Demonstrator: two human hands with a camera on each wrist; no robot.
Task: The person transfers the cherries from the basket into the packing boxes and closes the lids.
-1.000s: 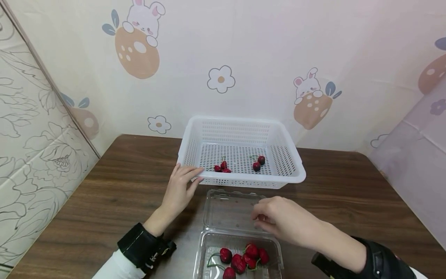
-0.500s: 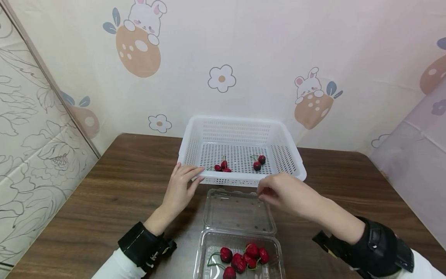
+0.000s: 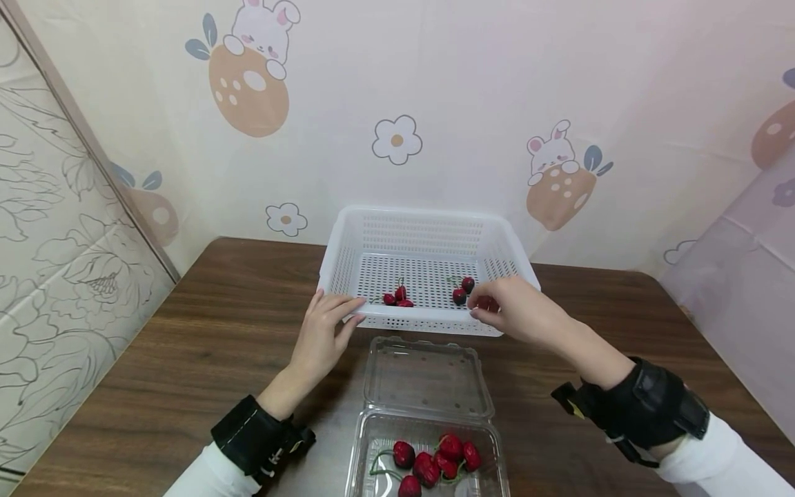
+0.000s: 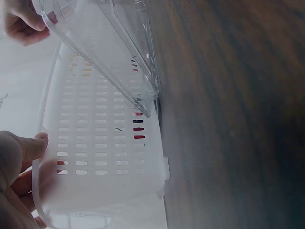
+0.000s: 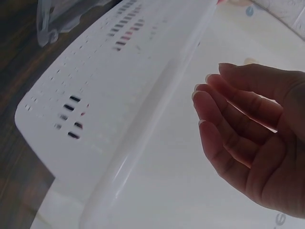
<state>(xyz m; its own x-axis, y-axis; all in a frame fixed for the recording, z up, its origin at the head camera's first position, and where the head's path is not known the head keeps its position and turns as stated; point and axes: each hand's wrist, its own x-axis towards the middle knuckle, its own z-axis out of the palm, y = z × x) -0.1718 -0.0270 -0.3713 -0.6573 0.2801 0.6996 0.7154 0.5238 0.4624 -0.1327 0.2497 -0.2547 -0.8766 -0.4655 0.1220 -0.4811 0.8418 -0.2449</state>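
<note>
A white perforated plastic basket (image 3: 428, 314) stands at the back of the table, with several cherries (image 3: 459, 297) in it. My left hand (image 3: 326, 328) holds its near left rim, the thumb on the outer wall and the fingers over the edge. Above the near right rim hovers my right hand (image 3: 518, 310). Its fingers are loosely curved, and the right wrist view shows nothing between thumb and fingers (image 5: 209, 138). Nearer me, a clear plastic clamshell box (image 3: 373, 428) holds more cherries (image 3: 426, 469), some with green stems; its lower edge is cut off.
The clamshell's clear lid (image 3: 425, 376) lies folded back between box and basket. A wall with printed rabbits and flowers (image 3: 397, 140) stands right behind the table. Brown wooden tabletop (image 3: 205, 345) extends on both sides.
My right hand has moved away from over the clamshell lid, forward and slightly right, to the basket's near right rim. My left hand has kept its hold on the basket.
</note>
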